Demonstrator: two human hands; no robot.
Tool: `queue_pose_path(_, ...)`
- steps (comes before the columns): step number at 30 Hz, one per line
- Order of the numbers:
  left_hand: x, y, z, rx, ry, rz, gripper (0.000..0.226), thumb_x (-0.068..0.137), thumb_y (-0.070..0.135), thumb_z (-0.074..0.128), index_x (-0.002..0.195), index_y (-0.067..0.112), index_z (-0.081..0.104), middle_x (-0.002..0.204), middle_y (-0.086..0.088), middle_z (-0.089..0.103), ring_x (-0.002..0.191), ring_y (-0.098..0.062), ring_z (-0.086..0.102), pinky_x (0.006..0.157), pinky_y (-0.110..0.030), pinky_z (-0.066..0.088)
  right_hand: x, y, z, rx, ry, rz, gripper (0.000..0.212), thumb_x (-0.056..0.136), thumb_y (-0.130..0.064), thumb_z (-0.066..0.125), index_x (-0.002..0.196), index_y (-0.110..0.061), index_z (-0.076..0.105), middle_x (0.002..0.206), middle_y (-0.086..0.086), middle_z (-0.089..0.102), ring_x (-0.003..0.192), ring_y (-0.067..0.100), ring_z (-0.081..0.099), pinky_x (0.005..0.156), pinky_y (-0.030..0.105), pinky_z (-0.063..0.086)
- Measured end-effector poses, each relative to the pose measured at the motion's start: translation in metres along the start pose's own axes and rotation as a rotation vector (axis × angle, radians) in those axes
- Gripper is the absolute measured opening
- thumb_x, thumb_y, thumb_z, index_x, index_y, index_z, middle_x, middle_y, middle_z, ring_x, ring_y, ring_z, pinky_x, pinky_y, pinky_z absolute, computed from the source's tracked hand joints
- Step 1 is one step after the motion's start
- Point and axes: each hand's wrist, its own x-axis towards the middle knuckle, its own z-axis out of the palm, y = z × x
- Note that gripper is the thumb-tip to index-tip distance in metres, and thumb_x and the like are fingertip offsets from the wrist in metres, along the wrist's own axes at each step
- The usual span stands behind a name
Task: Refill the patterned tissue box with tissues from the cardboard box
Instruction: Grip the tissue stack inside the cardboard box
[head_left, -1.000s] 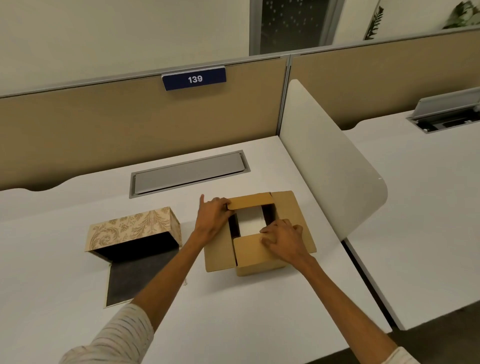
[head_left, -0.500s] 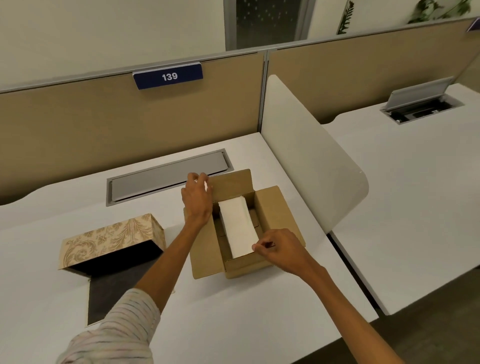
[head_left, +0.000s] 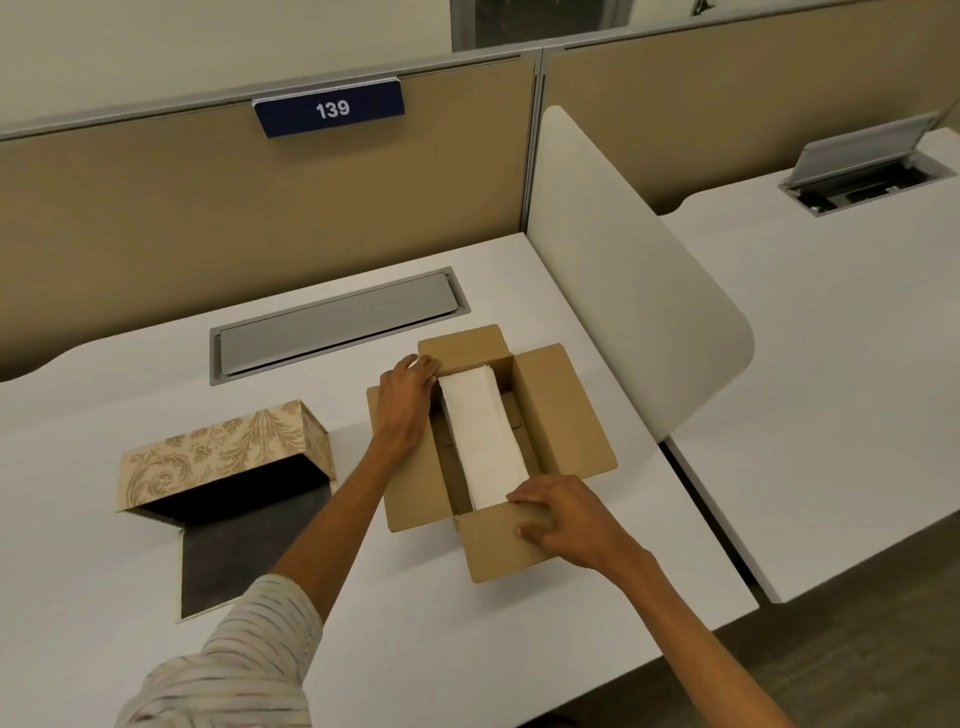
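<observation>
At the centre of the frame the left hand (head_left: 405, 400) lay flat on the left flap of the cardboard box (head_left: 566, 415), its fingertips curled over the far end of the white tissue stack (head_left: 485, 436) — touching the stack, but not clearly gripping it. Just below and to the right, the right hand (head_left: 566, 519) pressed the near flap down and outward, fingers spread, thumb at the near end of the stack; it held nothing but the flap. The cardboard box stood open, all four flaps folded back, and the tissues sat in one neat pile along its middle with a dark gap on either side. At the left of the frame, well apart from the cardboard box, the patterned tissue box (head_left: 223, 452) lay on the white desk (head_left: 415, 649) with its dark flap (head_left: 234, 551) folded out toward the camera; the inside looked black and, as far as could be seen, empty. The likely risk was in the lift — a loose stack pinched only at its two ends could sag in the middle and fan apart, and the near flap could spring back and catch the lower sheets once the right hand let it go.
</observation>
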Motion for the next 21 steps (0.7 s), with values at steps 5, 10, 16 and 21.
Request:
queue_pose_path(5,0.001,0.000,0.002,-0.038,0.042,0.042,0.027,0.100,0.006,0.047,0.120,0.004,0.065,0.120,-0.017,0.068,0.109,-0.032,0.063,0.101,-0.039,0.052,0.001,0.005,0.008,0.010,0.056,-0.001,0.040,0.083,-0.030,0.070,0.122,-0.026,0.064,0.127,-0.007,0.063,0.118,0.011,0.052,0.100,0.018,0.031)
queue_pose_path(10,-0.003,0.004,0.001,-0.089,0.045,0.004,0.027,0.101,0.008,0.045,0.116,0.003,0.067,0.116,-0.017,0.069,0.106,-0.031,0.064,0.097,-0.035,0.050,0.004,0.010,0.018,0.033,0.135,0.001,0.033,0.082,-0.025,0.072,0.115,-0.027,0.069,0.118,-0.007,0.068,0.111,0.011,0.054,0.096,0.018,0.033)
queue_pose_path(16,-0.008,0.006,0.000,-0.062,0.019,0.004,0.026,0.096,-0.004,0.042,0.088,0.003,0.066,0.086,-0.016,0.070,0.081,-0.027,0.064,0.075,-0.033,0.052,0.007,0.011,0.023,0.077,0.234,-0.004,0.018,0.083,-0.022,0.071,0.100,-0.027,0.075,0.099,-0.009,0.072,0.095,0.006,0.057,0.087,0.016,0.042)
queue_pose_path(21,-0.007,0.010,-0.001,-0.045,-0.015,-0.026,0.027,0.091,-0.011,0.042,0.089,0.000,0.066,0.087,-0.020,0.069,0.081,-0.031,0.063,0.075,-0.040,0.055,0.012,0.009,0.025,0.110,0.277,-0.019,0.015,0.080,-0.011,0.074,0.088,-0.023,0.078,0.085,-0.007,0.075,0.082,-0.001,0.056,0.078,0.006,0.038)
